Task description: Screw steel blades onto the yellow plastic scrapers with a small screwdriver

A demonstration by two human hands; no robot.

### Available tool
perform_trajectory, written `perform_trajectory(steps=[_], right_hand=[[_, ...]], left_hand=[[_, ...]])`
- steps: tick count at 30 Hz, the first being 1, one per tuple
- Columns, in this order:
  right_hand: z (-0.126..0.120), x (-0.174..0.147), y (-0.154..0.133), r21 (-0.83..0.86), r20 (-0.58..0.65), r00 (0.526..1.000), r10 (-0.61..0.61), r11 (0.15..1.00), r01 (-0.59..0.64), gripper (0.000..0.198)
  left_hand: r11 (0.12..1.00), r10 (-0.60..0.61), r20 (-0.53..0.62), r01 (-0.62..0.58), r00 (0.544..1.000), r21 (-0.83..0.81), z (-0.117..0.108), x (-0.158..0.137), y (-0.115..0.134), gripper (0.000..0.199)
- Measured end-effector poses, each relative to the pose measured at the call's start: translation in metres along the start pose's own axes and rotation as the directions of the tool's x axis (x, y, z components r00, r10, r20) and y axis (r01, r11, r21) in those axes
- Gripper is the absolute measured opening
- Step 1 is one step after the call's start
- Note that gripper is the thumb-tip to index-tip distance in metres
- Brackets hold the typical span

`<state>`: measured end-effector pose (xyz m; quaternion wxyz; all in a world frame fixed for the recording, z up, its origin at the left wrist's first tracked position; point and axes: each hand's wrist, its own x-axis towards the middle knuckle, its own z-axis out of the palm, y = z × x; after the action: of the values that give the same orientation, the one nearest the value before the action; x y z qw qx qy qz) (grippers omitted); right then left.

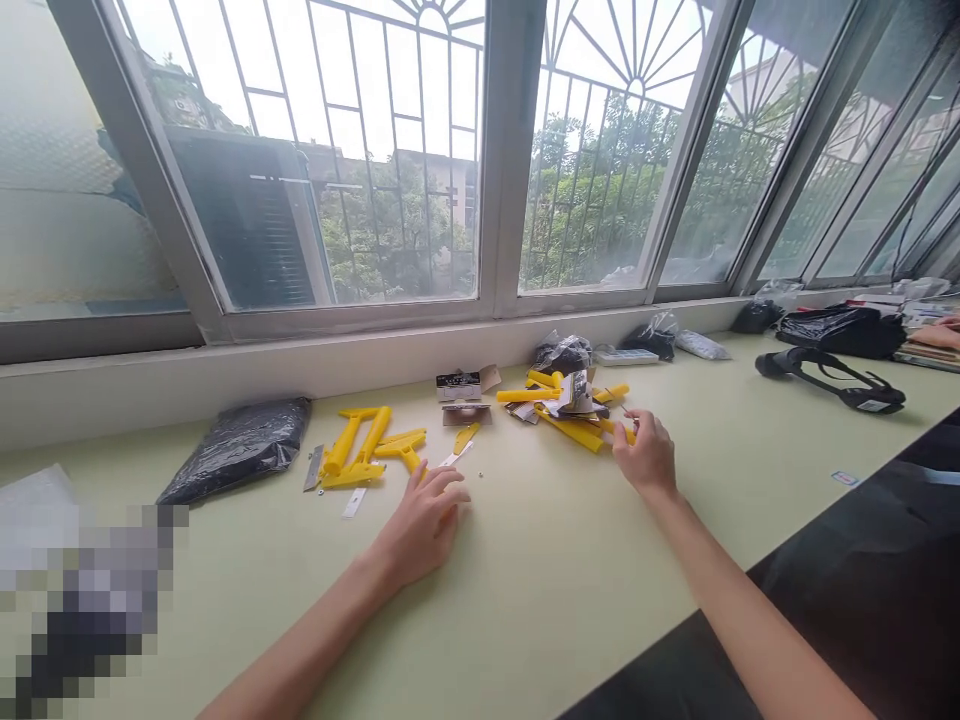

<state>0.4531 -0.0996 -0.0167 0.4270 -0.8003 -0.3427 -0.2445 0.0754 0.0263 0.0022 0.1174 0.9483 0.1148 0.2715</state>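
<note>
My left hand (431,520) rests on the pale green table, palm down with fingers apart, holding nothing. Just beyond its fingertips lie yellow plastic scraper-like handles (367,445), one with a flat metal blade (313,468) beside it. A small yellow piece (466,437) with a thin pale strip is close by. My right hand (646,455) is closed in a pinch at the right side of a pile of yellow handles (570,428) and printed cards (577,392). A small thin thing shows at its fingertips, too small to name.
Behind the pieces are a dark printed card (459,386) and a brown flat piece (466,414). A black plastic-wrapped package (240,448) lies left. Clear bags (562,353) line the window wall, and a black strapped device (829,380) lies right. Another person's hand (941,333) shows far right.
</note>
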Motion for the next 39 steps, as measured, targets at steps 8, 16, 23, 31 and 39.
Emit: perform_trajectory(steps=[8,16,23,31,39], right_hand=[[0.021,0.001,0.000,-0.067,0.087,0.989,-0.123,0.989,0.129,0.053],[0.055,0.017,-0.071,-0.168,0.089,0.982,0.168,0.974,-0.152,0.068],[0.065,0.046,-0.087,-0.075,0.190,0.962,0.198,0.979,-0.187,0.028],[0.030,0.057,-0.095,0.291,0.078,0.997,0.004,0.956,-0.027,0.036],[-0.026,-0.006,-0.144,0.532,0.109,0.965,-0.239,0.834,0.146,0.036]], left_hand=[[0.990,0.141,-0.107,-0.143,0.984,-0.007,0.002,0.000,0.006,0.017],[0.989,0.143,-0.143,-0.146,0.979,-0.005,0.003,-0.001,0.007,0.015],[0.986,0.162,-0.192,-0.166,0.968,-0.001,0.003,-0.002,0.008,0.015],[0.994,0.074,-0.262,-0.090,0.962,-0.053,0.000,-0.004,0.003,0.024],[0.859,-0.308,-0.234,0.163,0.922,-0.485,0.015,-0.009,0.039,0.029]])
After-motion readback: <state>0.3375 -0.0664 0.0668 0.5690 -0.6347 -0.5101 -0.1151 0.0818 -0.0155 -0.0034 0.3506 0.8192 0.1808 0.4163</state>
